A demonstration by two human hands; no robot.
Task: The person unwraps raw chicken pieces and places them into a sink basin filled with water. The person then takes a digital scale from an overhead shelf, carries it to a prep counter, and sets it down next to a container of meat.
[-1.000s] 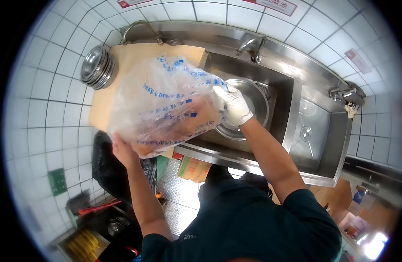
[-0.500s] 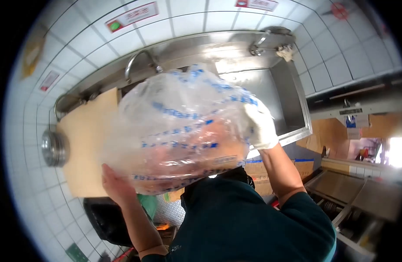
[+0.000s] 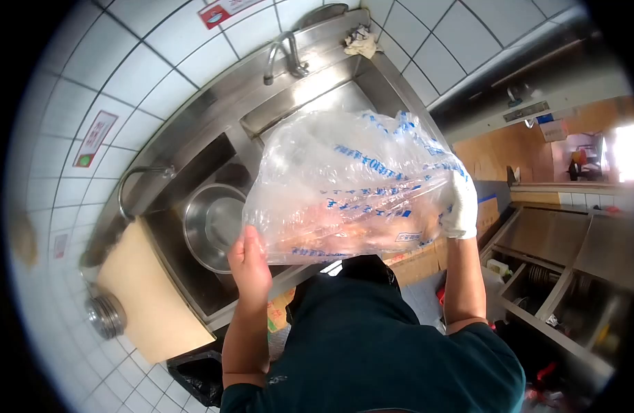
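Observation:
A large clear plastic bag (image 3: 358, 179) with blue printing spans the space between my two hands, in front of the sinks. Pinkish contents that look like raw meat (image 3: 358, 230) lie low inside it, blurred by the plastic. My bare left hand (image 3: 249, 265) grips the bag's lower left corner, thumb upward. At the other end, my right hand (image 3: 461, 210), in a white glove, is closed on the bag's right side; its fingertips are partly hidden. Left of the bag, a round metal bowl (image 3: 193, 230) stands in a sink basin.
Behind the bag is a steel sink (image 3: 262, 117) with a faucet (image 3: 282, 58). Another curved faucet (image 3: 128, 186) rises at the left basin. A pale board (image 3: 145, 296) lies far left, beside stacked metal lids or dishes (image 3: 105, 316). Steel counter units (image 3: 544, 234) stand at right.
My view has turned right. Both hands have carried the bag rightward, from the left basin toward the right sink, uncovering the metal bowl. Both still hold the bag.

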